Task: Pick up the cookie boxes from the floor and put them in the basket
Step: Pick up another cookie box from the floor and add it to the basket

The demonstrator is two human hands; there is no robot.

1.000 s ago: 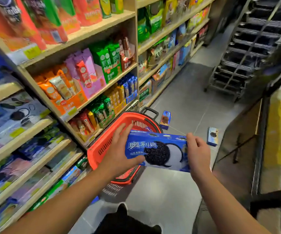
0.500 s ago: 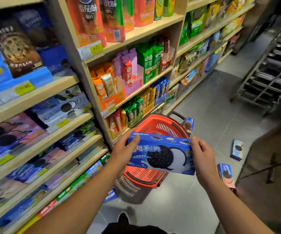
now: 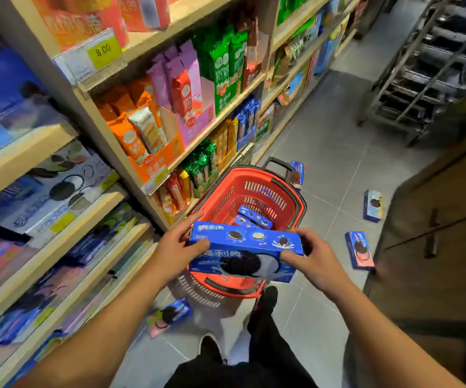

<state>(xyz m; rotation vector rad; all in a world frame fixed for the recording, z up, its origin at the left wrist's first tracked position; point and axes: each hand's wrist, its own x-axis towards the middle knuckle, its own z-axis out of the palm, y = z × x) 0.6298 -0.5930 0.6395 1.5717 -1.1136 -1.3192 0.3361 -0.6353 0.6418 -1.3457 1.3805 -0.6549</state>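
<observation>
A large blue cookie box (image 3: 244, 252) hangs level over the near rim of the red shopping basket (image 3: 287, 197). My left hand (image 3: 177, 249) grips its left end and my right hand (image 3: 314, 260) grips its right end. Inside the basket lie smaller blue cookie boxes (image 3: 254, 218). More cookie boxes lie on the floor: one behind the basket (image 3: 297, 175), two at the right (image 3: 373, 205) (image 3: 359, 250), and one near my feet (image 3: 168, 316).
Stocked snack shelves (image 3: 153, 113) run along the left, close beside the basket. A dark metal rack (image 3: 427, 68) stands at the far right and a dark counter (image 3: 436, 233) at the near right. My shoes (image 3: 265, 301) stand just behind the basket on grey tiles.
The view has tilted down and I have come closer to the basket. The box, held in both hands, has sunk lower over the near rim, and the basket's inside now shows.
</observation>
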